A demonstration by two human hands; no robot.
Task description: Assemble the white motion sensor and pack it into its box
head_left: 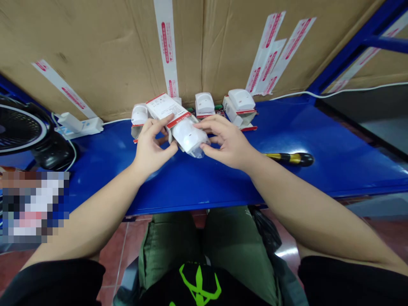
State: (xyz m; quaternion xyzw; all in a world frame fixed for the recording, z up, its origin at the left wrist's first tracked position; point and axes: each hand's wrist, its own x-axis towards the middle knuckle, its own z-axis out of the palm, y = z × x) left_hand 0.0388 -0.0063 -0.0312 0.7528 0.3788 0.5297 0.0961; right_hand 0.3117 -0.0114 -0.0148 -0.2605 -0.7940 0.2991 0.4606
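Note:
Both my hands are over the blue bench, holding a white plastic detector in a clear blister pack (pixel 188 137), its white-and-red printed backing card (pixel 165 108) tilted away from me. My left hand (pixel 153 144) grips the card's lower edge and side, while my right hand (pixel 223 142) holds the pack's white body with its fingertips. Three similar packed white devices stand along the back of the bench (pixel 204 104). A yellow-and-black screwdriver handle (pixel 290 159) lies to the right of my right hand, apart from it.
The blue metal bench (pixel 318 136) runs across the view, backed by a taped cardboard wall (pixel 95 51). A black fan (pixel 22 127) and a white power strip (pixel 79 126) sit at the left. A blurred patch covers the lower left, and a white cable runs along the back right.

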